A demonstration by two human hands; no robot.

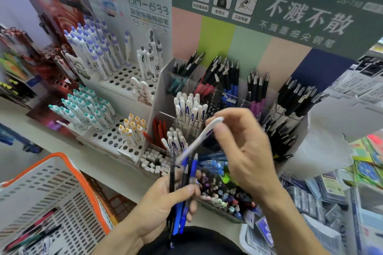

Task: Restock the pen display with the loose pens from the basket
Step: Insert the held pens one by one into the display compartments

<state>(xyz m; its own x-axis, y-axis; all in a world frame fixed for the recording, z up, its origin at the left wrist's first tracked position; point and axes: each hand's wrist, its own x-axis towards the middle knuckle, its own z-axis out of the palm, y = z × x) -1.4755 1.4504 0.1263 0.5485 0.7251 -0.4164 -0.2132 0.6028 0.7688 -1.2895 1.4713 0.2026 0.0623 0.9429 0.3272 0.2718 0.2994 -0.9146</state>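
A white pen with a blue band [202, 137] was pinched by the fingers of the right hand [246, 147] in front of the clear-walled pen display [234, 97], its grip closed narrowly on the pen's upper end. A bundle of blue and black pens [183, 190] was clutched upright in the left hand [165, 207], whose grip was wrapped round the barrels.

The display's compartments were seen filled with black-capped pens, with teal, red, blue and purple barrels sorted apart. White pens with blue lettering [189, 109] were stood in a front compartment, just beside the raised pen. To the left, a white perforated stand [118, 80] was stocked with purple-topped, teal-topped and yellow-topped pens set in its holes.

At lower left, a white plastic basket with an orange rim [68, 174] was held near the shelf; a few loose pens [31, 232] were left lying on its bottom. A low green tray of mixed small pens [226, 196] was set below the hands.
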